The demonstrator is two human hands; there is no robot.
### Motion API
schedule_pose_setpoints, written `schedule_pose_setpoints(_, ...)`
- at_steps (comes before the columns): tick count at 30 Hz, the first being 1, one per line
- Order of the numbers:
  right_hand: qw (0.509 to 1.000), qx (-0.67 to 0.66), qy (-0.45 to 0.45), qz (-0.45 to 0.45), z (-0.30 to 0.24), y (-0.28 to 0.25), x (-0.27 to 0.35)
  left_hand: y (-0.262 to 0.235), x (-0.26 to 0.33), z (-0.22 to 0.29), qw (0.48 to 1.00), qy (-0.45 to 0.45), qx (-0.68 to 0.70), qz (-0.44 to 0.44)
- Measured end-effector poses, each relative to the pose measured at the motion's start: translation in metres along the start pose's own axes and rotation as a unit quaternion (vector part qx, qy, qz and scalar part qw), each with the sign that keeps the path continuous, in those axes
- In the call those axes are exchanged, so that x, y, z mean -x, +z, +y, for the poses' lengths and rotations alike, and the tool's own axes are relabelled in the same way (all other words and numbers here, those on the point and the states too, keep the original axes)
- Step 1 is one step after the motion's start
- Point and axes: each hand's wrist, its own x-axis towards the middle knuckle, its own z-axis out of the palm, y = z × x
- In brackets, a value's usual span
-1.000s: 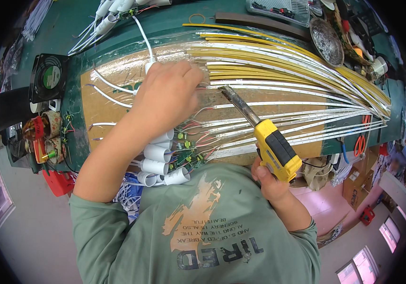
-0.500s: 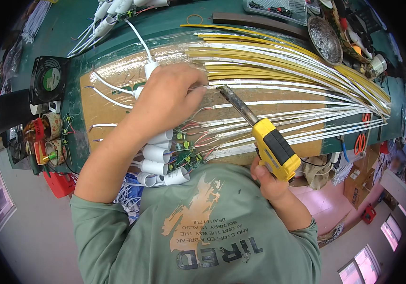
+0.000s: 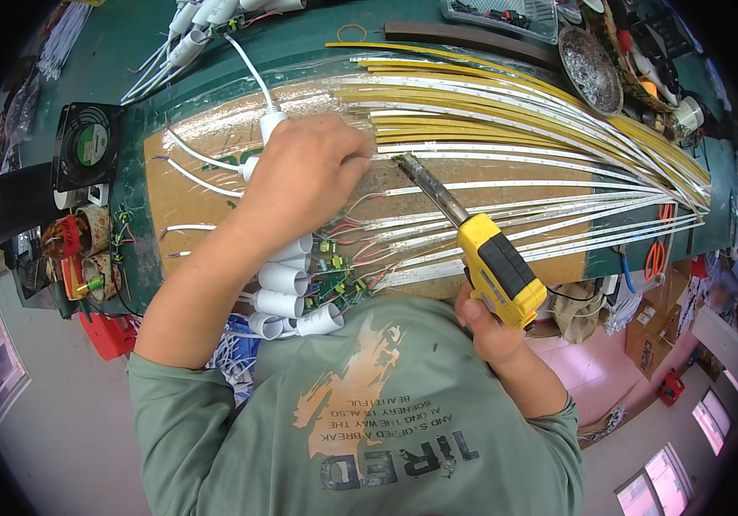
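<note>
My right hand [image 3: 493, 331] grips a yellow and black soldering gun [image 3: 499, 271] by its handle. Its metal barrel points up and left, and the dark tip sits at the left end of a white LED strip [image 3: 472, 156]. Just left of that tip, my left hand [image 3: 321, 159] is closed, thumb and fingers pressed together; what they pinch is hidden. Below this hand lie white plastic tubes [image 3: 283, 279] with cables, small green circuit boards [image 3: 327, 265] and thin red wires leading toward more strips. A white tube [image 3: 273, 125] with a cable shows just behind the hand.
A brown board [image 3: 205, 181] covers part of the green table [image 3: 334, 21]. Yellow-backed strips [image 3: 446, 129] fan out to the right. A black fan [image 3: 88, 146] stands at left, more white tubes [image 3: 186, 50] lie at the back, and a round metal dish [image 3: 591, 73] sits far right.
My left hand has shifted very slightly, its fingers now a little farther from the soldering tip. The soldering gun stays almost in place.
</note>
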Motion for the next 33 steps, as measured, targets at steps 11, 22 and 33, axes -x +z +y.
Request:
schedule_pose_setpoints(11, 1.0, -0.007, 0.0, -0.001, -0.0015, 0.0004, -0.0005, 0.0021, -0.0003, -0.0006, 1.0, 0.007, -0.009, 0.006)
schedule_pose_setpoints(22, 1.0, -0.008, 0.011, -0.001, -0.0021, -0.0009, -0.0001, 0.005, -0.0026, 0.0015, 1.0, -0.005, -0.027, 0.003)
schedule_pose_setpoints(33, 1.0, 0.0, 0.009, -0.019, 0.0003, 0.0015, -0.0032, 0.0067, -0.003, 0.0018, 0.999, -0.005, -0.036, 0.003)
